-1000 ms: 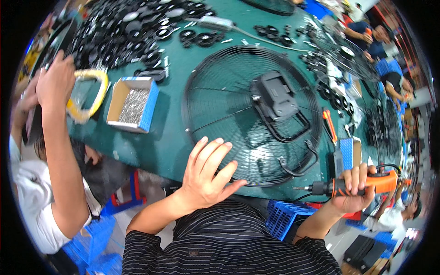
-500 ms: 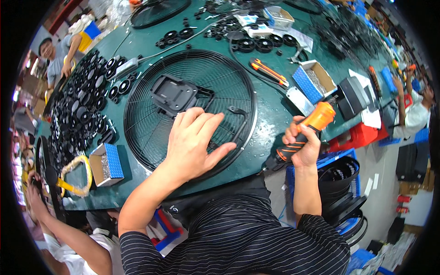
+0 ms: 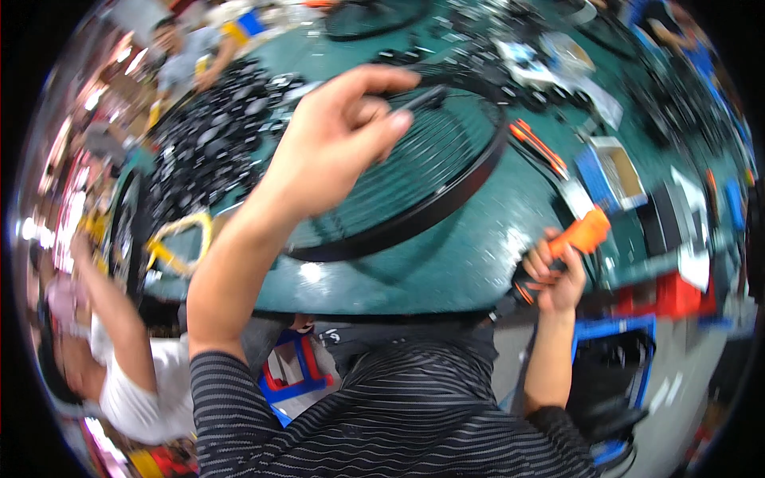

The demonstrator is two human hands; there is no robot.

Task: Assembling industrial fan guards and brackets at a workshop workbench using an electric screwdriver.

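My left hand (image 3: 331, 147) is closed, its thumb and fingers around the black handle (image 3: 430, 97) of a round wire fan guard (image 3: 402, 237). The guard is tilted, its near edge raised over the green table and a shadow under it. My hand and forearm hide its left part and the black box mounted on it. At the table's front edge on the right, my right hand (image 3: 562, 279) is wrapped round an orange and black power screwdriver (image 3: 588, 229), whose dark tip points down and left.
Black plastic parts (image 3: 211, 131) are heaped at the left. On the right lie an orange cutter knife (image 3: 538, 147), a blue box of screws (image 3: 610, 175) and a dark box (image 3: 665, 219). A yellow ring (image 3: 179, 243) sits near a co-worker's arm (image 3: 111, 295). Blue crates stand below right.
My left hand has closed on the guard's handle and moved up, tilting the guard off the table. The screwdriver stays in my right hand. The whole view has shifted and blurred.
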